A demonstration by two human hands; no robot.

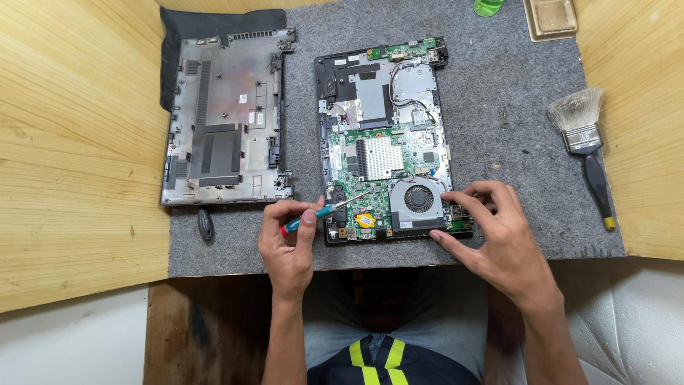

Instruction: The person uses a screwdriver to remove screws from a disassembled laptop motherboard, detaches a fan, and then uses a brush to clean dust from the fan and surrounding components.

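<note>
Head view: left hand (288,239) pinches a small screwdriver (322,212) with a teal and red handle, its thin shaft angled up and right, tip over the green circuit board (370,160) near the yellow coin cell (365,219). Right hand (491,228), fingers partly spread, rests on the near right corner of the opened laptop base (388,135), fingertips just beside the round cooling fan (420,198). Risk, judged: a slipping tip could scratch the board or bridge contacts beside the cell; pressure from the right hand could tilt the base or strain the fan housing; a loosened screw could roll into the grey felt mat (499,128). Left of the base lies the removed bottom cover (224,117), inner face up, with a small dark object (205,224) near it. At the right edge of the surface, a paintbrush (586,142); at the top, a tan tray (550,18).
</note>
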